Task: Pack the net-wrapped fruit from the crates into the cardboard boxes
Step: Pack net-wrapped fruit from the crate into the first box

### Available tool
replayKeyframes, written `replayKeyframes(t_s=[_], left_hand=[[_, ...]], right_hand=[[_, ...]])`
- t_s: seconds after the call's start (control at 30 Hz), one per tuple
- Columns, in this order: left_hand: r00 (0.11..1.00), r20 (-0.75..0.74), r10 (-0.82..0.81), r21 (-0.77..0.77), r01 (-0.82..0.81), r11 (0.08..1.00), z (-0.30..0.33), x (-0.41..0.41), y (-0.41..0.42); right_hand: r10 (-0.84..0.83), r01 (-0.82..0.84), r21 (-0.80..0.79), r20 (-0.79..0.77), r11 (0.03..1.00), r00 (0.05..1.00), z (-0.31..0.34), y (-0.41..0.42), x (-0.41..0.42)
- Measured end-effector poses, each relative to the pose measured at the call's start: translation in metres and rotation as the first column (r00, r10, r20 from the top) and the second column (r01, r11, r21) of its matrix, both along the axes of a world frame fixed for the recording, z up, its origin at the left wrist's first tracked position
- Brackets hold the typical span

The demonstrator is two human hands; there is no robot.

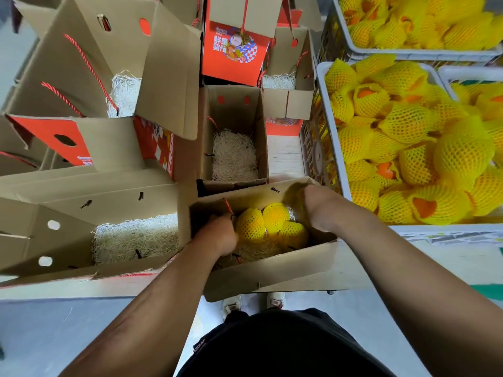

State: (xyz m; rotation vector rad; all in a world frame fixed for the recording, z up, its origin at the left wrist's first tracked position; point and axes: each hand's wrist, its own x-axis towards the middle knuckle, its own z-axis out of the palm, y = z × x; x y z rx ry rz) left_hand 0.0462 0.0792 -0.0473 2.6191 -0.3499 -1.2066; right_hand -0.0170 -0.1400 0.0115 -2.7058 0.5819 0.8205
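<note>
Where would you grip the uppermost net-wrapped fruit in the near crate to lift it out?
Take the big net-wrapped fruit around its rounded middle, coming from above. It sits atop the pile in the crate, so its upper half is exposed while neighbours crowd its lower sides.

- Large white Chinese characters, roughly "鲜果", beside a cartoon figure on the upright red box (234,47).
- Small white line above those characters, too blurred to read.
- Partial white print on the red flap (156,144) left of that box, illegible.
</note>
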Motion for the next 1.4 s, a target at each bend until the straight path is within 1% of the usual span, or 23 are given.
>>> replayKeyframes(t_s=[0.1,0.17,0.23,0.33,0.37,0.4,0.43,0.5,0.53,0.57,0.6,0.63,0.67,0.7,0.73,0.77,0.87,0.93,1.0,1.2,1.3,1.33,1.4], left_hand=[[0.999,-0.040,-0.024,-0.074,0.021,0.997,-0.002,-0.003,-0.006],[0.999,-0.047,-0.023,-0.136,0.017,0.991,-0.001,-0.004,-0.008],[0.999,-0.048,-0.003,-0.194,-0.006,0.981,0.000,-0.003,-0.007],[0.999,-0.026,0.020,-0.267,-0.026,0.963,0.003,-0.002,-0.004],[1.000,-0.022,0.013,-0.274,-0.019,0.962,0.005,-0.001,-0.003],[1.000,-0.017,-0.001,-0.270,-0.003,0.963,0.006,0.000,-0.002],[1.000,-0.008,-0.020,-0.253,0.018,0.967,0.007,0.000,0.000],[0.998,0.039,-0.049,-0.199,0.056,0.978,0.008,0.000,0.000],[0.995,0.076,-0.059,-0.170,0.072,0.983,0.010,0.000,-0.001],[0.991,0.115,-0.074,-0.140,0.090,0.986,0.012,-0.001,-0.003],[0.985,0.151,-0.089,-0.117,0.107,0.987,0.013,-0.002,-0.006],[0.979,0.177,-0.100,-0.108,0.121,0.987,0.015,-0.003,-0.010],[0.975,0.193,-0.109,-0.110,0.132,0.985,0.017,-0.004,-0.013],[0.973,0.197,-0.116,-0.118,0.141,0.983,0.019,-0.004,-0.017],[0.974,0.189,-0.124,-0.134,0.151,0.980,0.020,-0.004,-0.021],[0.978,0.166,-0.128,-0.160,0.154,0.975,0.021,-0.004,-0.024],[0.992,0.063,-0.111,-0.302,0.125,0.945,0.024,-0.007,-0.034],[0.994,0.039,-0.103,-0.384,0.110,0.917,0.023,-0.011,-0.036],[0.996,0.039,-0.083,-0.436,0.092,0.895,0.022,-0.013,-0.036],[1.000,-0.014,0.014,-0.558,-0.019,0.830,0.023,-0.015,-0.034],[0.994,-0.069,0.086,-0.616,-0.110,0.780,0.026,-0.017,-0.036],[0.989,-0.096,0.117,-0.635,-0.151,0.758,0.028,-0.018,-0.037],[0.970,-0.165,0.179,-0.674,-0.243,0.697,0.033,-0.021,-0.042]], right_hand=[[-0.017,0.014,0.027,0.115,1.000,0.993,0.008,-0.010,-0.006],[-0.013,0.008,0.030,0.157,1.000,0.987,0.008,-0.010,-0.011],[0.007,-0.011,0.024,0.153,1.000,0.988,0.005,-0.009,-0.015],[0.019,-0.021,0.027,0.092,0.999,0.996,0.006,-0.002,-0.020],[0.009,-0.014,0.045,0.106,0.999,0.994,0.008,-0.002,-0.022],[-0.030,0.017,0.082,0.165,0.997,0.986,0.013,-0.004,-0.025],[-0.099,0.065,0.133,0.267,0.989,0.959,0.021,-0.009,-0.027],[-0.231,0.167,0.169,0.505,0.971,0.832,0.035,-0.034,-0.033],[-0.245,0.201,0.140,0.545,0.970,0.802,0.041,-0.053,-0.036],[-0.238,0.222,0.093,0.490,0.971,0.838,0.047,-0.071,-0.039],[-0.212,0.210,0.044,0.335,0.977,0.918,0.051,-0.087,-0.041],[-0.175,0.175,0.006,0.120,0.984,0.977,0.053,-0.100,-0.043],[-0.132,0.131,-0.016,-0.070,0.991,0.989,0.053,-0.107,-0.043],[-0.089,0.085,-0.032,-0.186,0.996,0.979,0.052,-0.109,-0.042],[-0.049,0.036,-0.062,-0.229,0.997,0.972,0.048,-0.108,-0.040],[-0.016,-0.011,-0.113,-0.234,0.994,0.972,0.043,-0.106,-0.038],[0.051,-0.091,-0.277,-0.148,0.957,0.988,0.027,-0.096,-0.036],[0.113,-0.115,-0.360,-0.025,0.926,0.993,0.020,-0.095,-0.043],[0.165,-0.111,-0.393,0.107,0.913,0.980,0.016,-0.100,-0.052],[0.080,-0.021,-0.200,0.291,0.980,0.953,0.018,-0.109,-0.063],[-0.055,0.087,-0.070,0.373,0.994,0.926,0.024,-0.111,-0.070],[-0.110,0.138,-0.034,0.430,0.990,0.896,0.027,-0.110,-0.069],[-0.210,0.246,0.016,0.574,0.969,0.791,0.033,-0.106,-0.060]])
